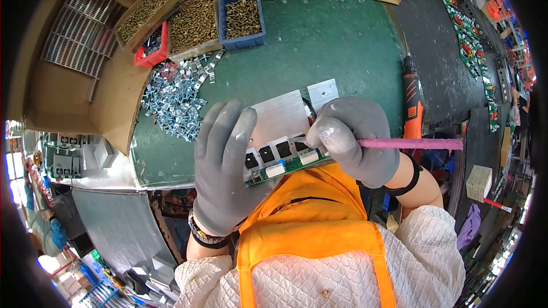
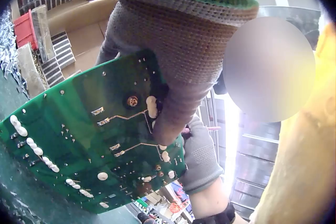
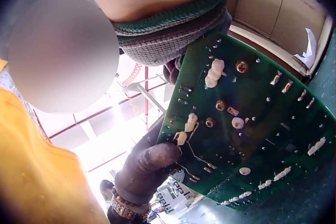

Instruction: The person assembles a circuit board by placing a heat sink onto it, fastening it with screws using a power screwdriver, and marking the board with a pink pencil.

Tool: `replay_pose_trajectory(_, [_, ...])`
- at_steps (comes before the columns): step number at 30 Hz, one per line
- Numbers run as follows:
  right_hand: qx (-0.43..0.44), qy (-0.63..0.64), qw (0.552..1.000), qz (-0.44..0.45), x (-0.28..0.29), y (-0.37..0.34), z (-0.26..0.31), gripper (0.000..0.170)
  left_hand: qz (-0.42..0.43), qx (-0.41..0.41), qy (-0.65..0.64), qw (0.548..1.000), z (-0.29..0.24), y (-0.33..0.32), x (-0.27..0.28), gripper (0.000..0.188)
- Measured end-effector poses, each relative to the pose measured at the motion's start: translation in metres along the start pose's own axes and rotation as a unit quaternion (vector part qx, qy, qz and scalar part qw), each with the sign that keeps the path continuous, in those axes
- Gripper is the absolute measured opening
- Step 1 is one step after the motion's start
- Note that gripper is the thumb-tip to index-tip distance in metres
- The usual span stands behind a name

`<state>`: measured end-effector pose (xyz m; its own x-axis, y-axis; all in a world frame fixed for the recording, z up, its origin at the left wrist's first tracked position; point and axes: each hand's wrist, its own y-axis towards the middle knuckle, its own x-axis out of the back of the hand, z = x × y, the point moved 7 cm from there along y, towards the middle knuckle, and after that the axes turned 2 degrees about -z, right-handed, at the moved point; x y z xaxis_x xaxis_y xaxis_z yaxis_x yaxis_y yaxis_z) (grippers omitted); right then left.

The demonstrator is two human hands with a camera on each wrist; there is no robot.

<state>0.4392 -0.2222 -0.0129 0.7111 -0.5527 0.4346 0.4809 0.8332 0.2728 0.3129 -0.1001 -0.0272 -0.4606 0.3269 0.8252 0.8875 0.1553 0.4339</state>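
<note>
A green circuit board [image 1: 294, 165] is held up over the table's near edge, its soldered underside [image 2: 84, 134] toward the wrist cameras. On its top sit a broad aluminium heat sink [image 1: 277, 115], a smaller aluminium plate [image 1: 323, 91] and a row of black components [image 1: 266, 153]. My gloved left hand [image 1: 222, 162] grips the board's left end, thumb against the underside and fingers extended on the other side. In my gloved right hand [image 1: 359, 140] is a thin tool with a pink-wrapped handle [image 1: 425, 144], held at the components. The hand itself hides most of the tool's working end.
Metal clips [image 1: 174, 100] lie heaped at the left. Behind them stand a blue bin [image 1: 261, 25] and boxes of brass-coloured screws [image 1: 194, 20], beside a red bin [image 1: 165, 40]. An orange-black power screwdriver [image 1: 412, 100] lies at the right; more circuit boards [image 1: 465, 37] sit beyond.
</note>
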Motion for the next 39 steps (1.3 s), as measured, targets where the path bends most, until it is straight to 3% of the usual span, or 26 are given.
replay_pose_trajectory(2, [-0.004,0.01,1.0,0.016,-0.001,0.0,0.003,0.041,-0.009,-0.019,0.001,1.0,-0.001,0.0,0.001,0.095])
replay_pose_trajectory(3, [-0.02,0.074,0.997,-0.002,0.0,0.0,0.006,0.037,-0.01,-0.015,0.006,1.0,-0.001,0.0,0.004,0.095])
replay_pose_trajectory(5, [-0.045,0.15,0.988,-0.011,0.0,0.001,0.007,0.026,-0.004,0.029,-0.134,0.991,0.002,0.0,0.009,0.101])
replay_pose_trajectory(6, [-0.044,0.155,0.987,-0.009,-0.003,0.005,0.012,0.026,-0.002,0.032,-0.129,0.991,0.002,-0.003,0.007,0.101])
replay_pose_trajectory(9, [-0.101,0.117,0.986,0.068,-0.022,0.022,0.026,0.03,-0.035,0.061,-0.204,0.976,0.009,-0.014,0.001,0.119])
replay_pose_trajectory(12, [-0.079,0.033,0.992,0.097,-0.031,0.026,0.022,0.036,-0.015,0.094,-0.243,0.965,0.011,-0.018,-0.001,0.12])
replay_pose_trajectory(22, [-0.131,0.057,0.984,0.109,-0.036,0.022,0.015,0.042,-0.018,0.058,-0.214,0.975,0.007,-0.016,0.002,0.12])
replay_pose_trajectory(39, [-0.059,0.062,0.99,0.115,-0.04,0.024,0.023,0.041,-0.003,0.075,-0.199,0.977,0.006,-0.019,0.0,0.121])
